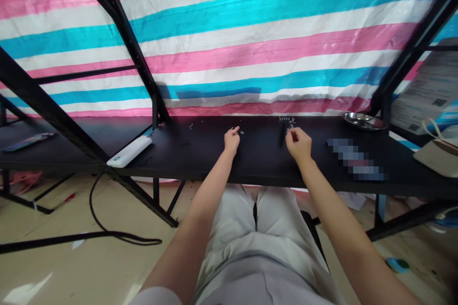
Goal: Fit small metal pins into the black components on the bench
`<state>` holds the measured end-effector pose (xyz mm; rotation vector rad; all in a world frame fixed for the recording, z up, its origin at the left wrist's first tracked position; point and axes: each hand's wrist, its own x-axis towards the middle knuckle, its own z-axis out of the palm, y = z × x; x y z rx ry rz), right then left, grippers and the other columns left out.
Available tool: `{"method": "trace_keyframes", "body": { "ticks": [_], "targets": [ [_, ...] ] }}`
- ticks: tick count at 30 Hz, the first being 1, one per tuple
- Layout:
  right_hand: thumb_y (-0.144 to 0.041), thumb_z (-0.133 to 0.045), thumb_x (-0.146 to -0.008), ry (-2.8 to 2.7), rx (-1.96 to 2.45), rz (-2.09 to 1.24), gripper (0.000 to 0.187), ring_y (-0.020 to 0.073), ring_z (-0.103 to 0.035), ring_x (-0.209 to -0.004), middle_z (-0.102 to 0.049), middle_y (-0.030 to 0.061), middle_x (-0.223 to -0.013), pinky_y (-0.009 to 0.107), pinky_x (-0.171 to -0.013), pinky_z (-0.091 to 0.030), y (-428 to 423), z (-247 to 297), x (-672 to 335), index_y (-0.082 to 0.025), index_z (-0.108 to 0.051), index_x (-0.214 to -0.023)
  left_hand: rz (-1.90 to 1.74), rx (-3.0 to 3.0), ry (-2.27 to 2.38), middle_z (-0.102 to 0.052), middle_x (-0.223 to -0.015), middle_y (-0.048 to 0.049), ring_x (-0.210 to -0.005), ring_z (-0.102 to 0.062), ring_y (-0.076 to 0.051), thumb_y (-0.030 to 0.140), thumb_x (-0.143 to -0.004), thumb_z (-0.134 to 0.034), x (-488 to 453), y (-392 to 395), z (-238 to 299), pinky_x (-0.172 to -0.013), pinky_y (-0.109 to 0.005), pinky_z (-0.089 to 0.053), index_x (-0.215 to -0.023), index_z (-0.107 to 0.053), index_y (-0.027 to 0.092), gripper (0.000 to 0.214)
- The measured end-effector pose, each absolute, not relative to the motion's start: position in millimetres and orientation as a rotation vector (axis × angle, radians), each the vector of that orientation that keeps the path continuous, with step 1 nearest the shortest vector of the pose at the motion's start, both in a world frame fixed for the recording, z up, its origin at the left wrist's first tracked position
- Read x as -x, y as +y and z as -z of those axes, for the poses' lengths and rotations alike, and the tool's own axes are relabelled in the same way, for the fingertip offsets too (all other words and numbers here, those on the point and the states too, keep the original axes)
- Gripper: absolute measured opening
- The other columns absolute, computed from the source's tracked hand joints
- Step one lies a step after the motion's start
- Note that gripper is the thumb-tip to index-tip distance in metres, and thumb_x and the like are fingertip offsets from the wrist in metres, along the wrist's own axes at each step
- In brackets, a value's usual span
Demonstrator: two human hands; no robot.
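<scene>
Both my arms reach out over a black table [200, 155]. My left hand [232, 141] rests on the tabletop with its fingers curled, pinching a small dark part with a pale tip [239, 130]. My right hand [299, 144] is closed in a loose fist beside a slim black tool [282, 134] that lies on the table. What the right hand's fingers hold is too small to make out. A row of tiny pale metal pieces [286, 119] lies just beyond the tool.
A white power bank [129, 151] lies at the left, a cable running from it to the floor. A steel dish [362, 120] stands at the right rear. A blurred flat object [356, 159] and a pale bag [438, 152] are to the right. Black frame bars [121, 33] cross overhead.
</scene>
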<state>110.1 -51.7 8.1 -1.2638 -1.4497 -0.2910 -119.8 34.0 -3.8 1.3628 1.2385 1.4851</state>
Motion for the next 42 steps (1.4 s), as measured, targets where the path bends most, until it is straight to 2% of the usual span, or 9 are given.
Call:
{"method": "trace_keyframes", "body": {
  "ticks": [3,6,12,22,29,34,42],
  "targets": [
    [-0.029,-0.043,-0.080,-1.600,1.223,0.266,0.016,0.0124,-0.052,-0.057,-0.057,0.0016,-0.066,0.024,-0.059,-0.041,-54,-8,-103,-0.020,-0.055,-0.074,-1.406,-1.414,1.153,-0.065,-0.110,-0.0111,-0.121,-0.047,-0.021,0.002,-0.070,-0.054,116,27,1,-0.106,-0.034,-0.029,-0.095,-0.072,0.013,0.033],
    [-0.033,-0.044,-0.083,-1.758,1.235,0.234,0.020,0.0119,-0.053,-0.059,-0.059,0.0019,-0.069,0.023,-0.060,-0.040,-55,-7,-95,-0.019,-0.058,-0.080,-1.208,-1.491,0.887,-0.070,-0.100,-0.0088,-0.118,-0.050,-0.021,0.007,-0.067,-0.062,111,18,-2,-0.107,-0.036,-0.027,-0.090,-0.073,0.015,0.027],
    [-0.048,-0.042,-0.087,-2.005,1.324,0.264,0.035,0.0143,-0.057,-0.064,-0.062,0.0043,-0.080,0.024,-0.055,-0.036,-54,-2,-80,-0.018,-0.058,-0.097,-0.967,-1.438,0.654,-0.069,-0.101,-0.0109,-0.128,-0.040,-0.024,0.014,-0.061,-0.071,105,7,-6,-0.108,-0.038,-0.022,-0.089,-0.073,0.016,0.028],
    [-0.041,-0.035,-0.092,-2.167,1.434,0.291,0.033,0.0159,-0.061,-0.067,-0.066,0.0063,-0.092,0.026,-0.054,-0.034,-52,0,-75,-0.019,-0.058,-0.099,-0.934,-1.331,0.567,-0.068,-0.103,-0.0084,-0.113,-0.053,-0.021,0.017,-0.060,-0.076,105,2,-10,-0.104,-0.036,-0.029,-0.090,-0.073,0.016,0.031],
    [-0.038,-0.026,-0.095,-2.123,1.436,0.345,0.039,0.0167,-0.061,-0.075,-0.065,0.0083,-0.094,0.025,-0.055,-0.034,-51,0,-76,-0.018,-0.059,-0.099,-0.941,-1.305,0.607,-0.069,-0.084,-0.0049,-0.088,-0.065,-0.016,0.015,-0.065,-0.073,106,2,-11,-0.095,-0.034,-0.037,-0.100,-0.068,0.014,0.036],
    [-0.037,-0.026,-0.095,-2.108,1.414,0.363,0.039,0.0160,-0.061,-0.074,-0.065,0.0087,-0.095,0.024,-0.055,-0.036,-52,0,-75,-0.017,-0.059,-0.101,-0.946,-1.285,0.633,-0.065,-0.072,-0.0016,-0.070,-0.066,-0.013,0.021,-0.068,-0.074,106,5,-8,-0.088,-0.033,-0.042,-0.092,-0.062,0.010,0.028],
    [-0.037,-0.029,-0.094,-2.048,1.418,0.323,0.037,0.0169,-0.061,-0.073,-0.065,0.0081,-0.094,0.024,-0.054,-0.037,-52,-1,-76,-0.018,-0.060,-0.099,-0.996,-1.286,0.696,-0.061,-0.065,0.0004,-0.061,-0.062,-0.010,0.033,-0.066,-0.075,106,4,-11,-0.081,-0.032,-0.046,-0.081,-0.059,0.010,0.032]
  ]
}}
